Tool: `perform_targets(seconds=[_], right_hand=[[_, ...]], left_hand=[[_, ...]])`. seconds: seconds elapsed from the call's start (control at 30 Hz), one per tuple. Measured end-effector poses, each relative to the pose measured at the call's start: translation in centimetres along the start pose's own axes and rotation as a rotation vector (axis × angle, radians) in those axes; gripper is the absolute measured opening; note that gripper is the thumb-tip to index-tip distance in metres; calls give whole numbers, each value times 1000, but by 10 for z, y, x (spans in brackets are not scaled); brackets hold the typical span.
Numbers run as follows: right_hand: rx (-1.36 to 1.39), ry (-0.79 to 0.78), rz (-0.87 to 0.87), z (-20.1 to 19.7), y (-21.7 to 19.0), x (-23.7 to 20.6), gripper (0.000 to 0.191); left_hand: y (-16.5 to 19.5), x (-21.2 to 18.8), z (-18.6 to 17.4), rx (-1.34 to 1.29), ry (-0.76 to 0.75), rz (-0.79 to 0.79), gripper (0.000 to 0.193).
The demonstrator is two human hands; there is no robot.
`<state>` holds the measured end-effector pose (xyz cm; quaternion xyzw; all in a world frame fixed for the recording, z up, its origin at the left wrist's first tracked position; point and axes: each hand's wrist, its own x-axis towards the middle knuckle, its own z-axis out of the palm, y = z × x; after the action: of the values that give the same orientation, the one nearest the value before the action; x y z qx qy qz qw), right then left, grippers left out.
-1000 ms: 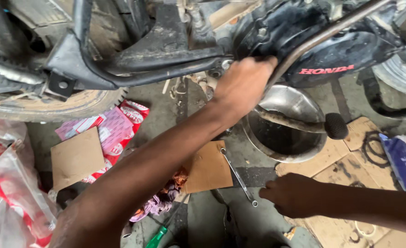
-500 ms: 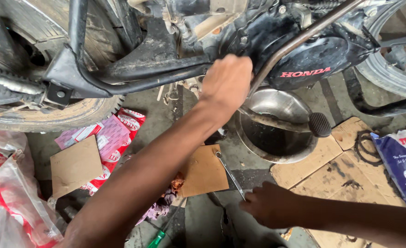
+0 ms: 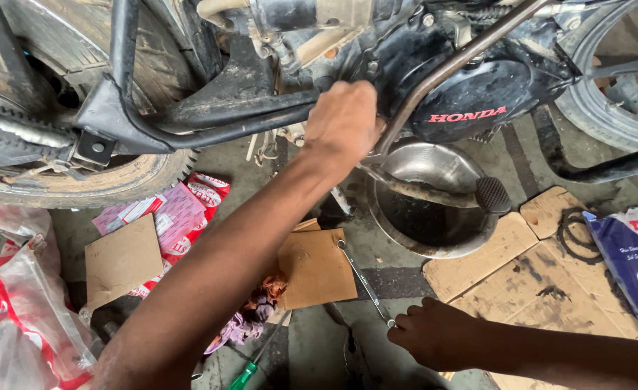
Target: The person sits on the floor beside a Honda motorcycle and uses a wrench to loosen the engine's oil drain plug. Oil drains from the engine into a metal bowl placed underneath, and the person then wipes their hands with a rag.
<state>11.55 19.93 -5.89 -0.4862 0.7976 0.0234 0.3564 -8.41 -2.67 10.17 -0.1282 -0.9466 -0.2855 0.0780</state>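
The left hand, curled against the underside of the motorcycle engine above the metal drain pan, has been kept there, while the right hand has been drawn nearer and is closed beside the wrench on the floor.

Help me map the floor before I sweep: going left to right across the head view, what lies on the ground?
Red-and-clear plastic bags → loose cardboard piece → green-handled screwdriver → spanner → metal bowl → black rubber rings → blue pouch.
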Motion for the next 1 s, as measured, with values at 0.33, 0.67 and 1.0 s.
perform_targets(seconds=[0.33,0.67,1.0], right_hand=[[-69,49,21,5,-2,5,20],[-62,14,100,16,14,13,26],[-132,376,3,-16,42,-1,28]], left_hand=[[-9,-2,11,-18,3,62,29],[-4,19,18,63,-37,95,17],[-3,14,8,16,-175,12,17]])
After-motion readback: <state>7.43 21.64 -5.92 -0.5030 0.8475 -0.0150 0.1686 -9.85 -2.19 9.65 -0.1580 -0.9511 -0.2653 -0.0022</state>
